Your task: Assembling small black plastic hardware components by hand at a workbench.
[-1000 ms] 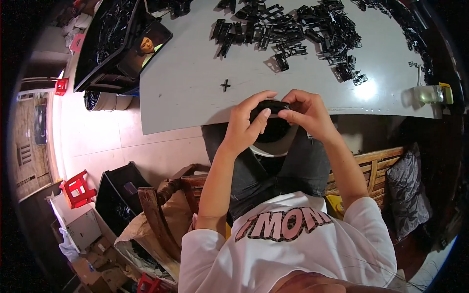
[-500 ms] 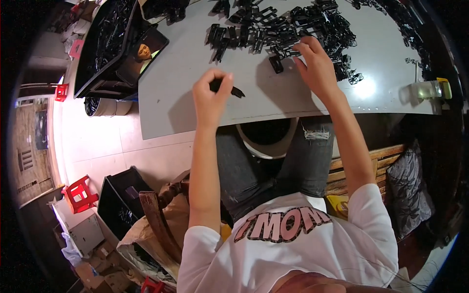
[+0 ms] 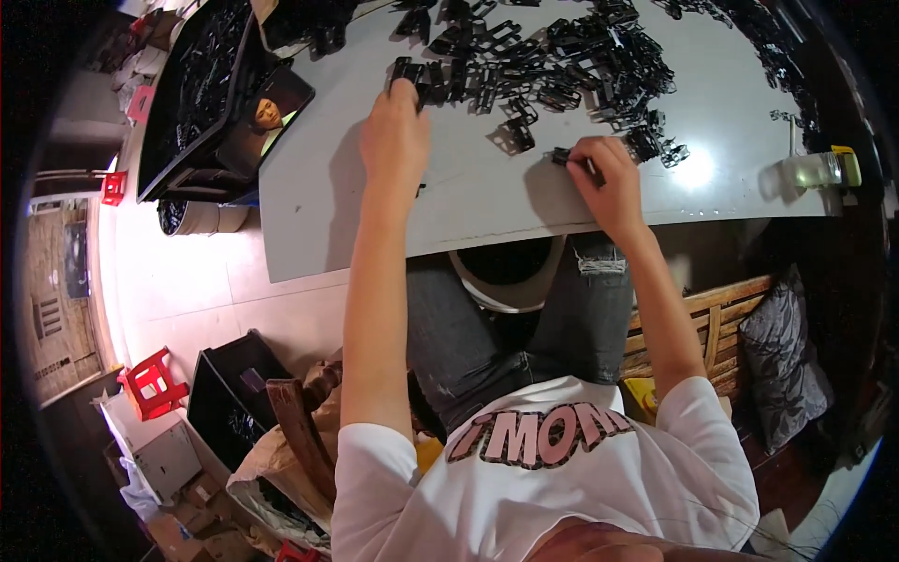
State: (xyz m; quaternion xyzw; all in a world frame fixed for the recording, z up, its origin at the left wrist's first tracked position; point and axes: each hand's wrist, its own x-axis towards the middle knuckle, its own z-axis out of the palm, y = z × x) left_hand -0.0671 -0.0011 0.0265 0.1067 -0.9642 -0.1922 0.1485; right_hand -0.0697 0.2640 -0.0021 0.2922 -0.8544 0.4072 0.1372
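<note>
Small black plastic frame-like parts lie in a loose heap (image 3: 599,56) across the grey table. My left hand (image 3: 393,136) is at the heap's left edge, fingers curled against a black plastic part (image 3: 405,67); its fingertips are partly hidden. By that wrist, a small black tip (image 3: 421,190) shows on the table, the rest behind the arm. Nearer the front edge, my right hand (image 3: 607,183) pinches a black plastic part (image 3: 562,155). A separate part (image 3: 520,136) lies just left of the right hand, apart from it.
At the left stand a black crate (image 3: 192,103) full of black parts and a phone (image 3: 279,112) showing a picture. A clear jar with a yellow lid (image 3: 817,170) is at the table's right. More parts line the far right edge. A bucket (image 3: 510,290) sits between my knees.
My left hand has moved forward to the heap; the dark part it held is no longer seen in its fingers. My right hand has drawn back from the heap with a black part.
</note>
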